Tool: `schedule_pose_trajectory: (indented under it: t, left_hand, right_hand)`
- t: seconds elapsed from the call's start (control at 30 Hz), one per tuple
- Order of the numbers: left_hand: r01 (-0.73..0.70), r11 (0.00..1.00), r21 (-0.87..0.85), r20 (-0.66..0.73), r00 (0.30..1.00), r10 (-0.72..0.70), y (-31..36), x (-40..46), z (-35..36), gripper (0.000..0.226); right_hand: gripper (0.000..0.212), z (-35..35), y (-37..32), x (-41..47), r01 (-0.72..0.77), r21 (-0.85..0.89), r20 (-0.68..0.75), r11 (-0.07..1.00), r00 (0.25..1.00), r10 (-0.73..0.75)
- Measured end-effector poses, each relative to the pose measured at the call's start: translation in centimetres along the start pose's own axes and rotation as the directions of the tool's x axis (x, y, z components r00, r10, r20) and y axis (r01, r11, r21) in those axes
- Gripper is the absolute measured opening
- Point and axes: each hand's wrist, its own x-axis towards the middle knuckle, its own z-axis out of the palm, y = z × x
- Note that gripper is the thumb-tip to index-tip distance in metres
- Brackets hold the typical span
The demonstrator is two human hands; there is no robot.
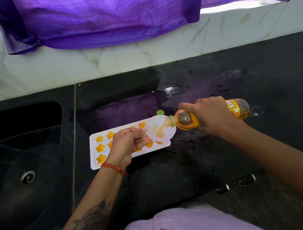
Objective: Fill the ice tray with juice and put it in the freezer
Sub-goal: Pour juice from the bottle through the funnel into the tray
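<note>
Left hand (126, 144) pinching funnel (160, 130)

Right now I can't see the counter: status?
Left hand holds translucent plastic funnel over white star-mould ice tray. Right hand pours orange juice bottle. Nothing blocking.

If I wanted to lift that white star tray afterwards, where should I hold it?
Probably the ice tray by its two short ends, from the sides, kept level: its flat rim is bare at the near-left end, and the star pockets already hold juice that would spill if tilted.
</note>
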Motion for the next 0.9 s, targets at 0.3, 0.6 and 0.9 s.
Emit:
schedule_pose_trajectory:
  t: [0.3,0.6,0.9]
  left_hand:
    - [-0.005,1.0,-0.015,-0.016,1.0,0.004,0.0,-0.2,0.0,0.007]
    - [0.005,0.999,-0.049,-0.033,0.999,-0.006,0.1,-0.4,-0.4,0.004]
    - [-0.018,0.997,-0.08,-0.032,0.999,0.016,2.7,1.2,-3.6,0.004]
  right_hand:
    - [0.051,0.0,0.3,0.2,-0.051,0.122,0.003,0.991,0.999,0.051]
    - [0.081,-1.6,0.6,1.3,-0.13,0.363,0.087,0.923,0.991,0.105]
    - [0.088,-3.4,-0.7,5.7,-0.155,0.737,0.056,0.658,0.984,0.169]
